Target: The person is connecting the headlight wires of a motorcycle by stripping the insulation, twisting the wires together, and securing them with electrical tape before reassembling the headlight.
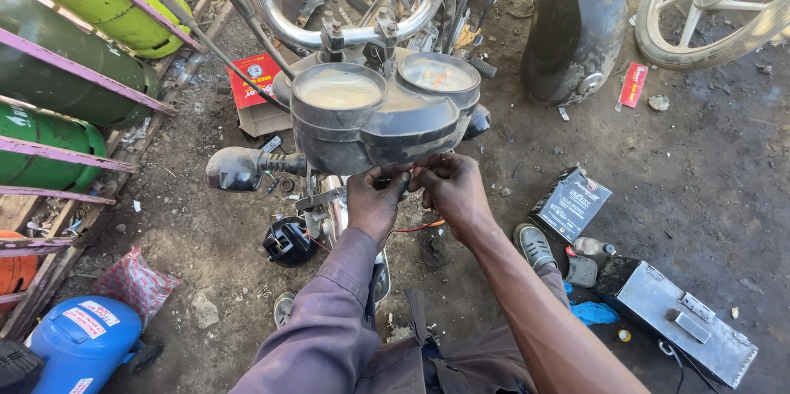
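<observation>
A dusty twin-dial motorcycle instrument cluster (380, 110) sits below chrome handlebars (346, 32) in the middle of the head view. My left hand (374, 200) and my right hand (451, 188) are both pressed up against the cluster's underside, fingers curled on something small there that I cannot make out. A red wire (415, 228) runs beneath my hands. A black turn-signal lamp (234, 168) juts out to the left, and a black connector part (288, 242) hangs below it.
Green gas cylinders (66, 73) lie in a pink rack at left, with a blue cylinder (82, 340) below. A metal box (687, 320), a dark carton (569, 205), a blue rag (594, 312), a black fender (576, 23) and a wheel (716, 7) stand on the dirt at right.
</observation>
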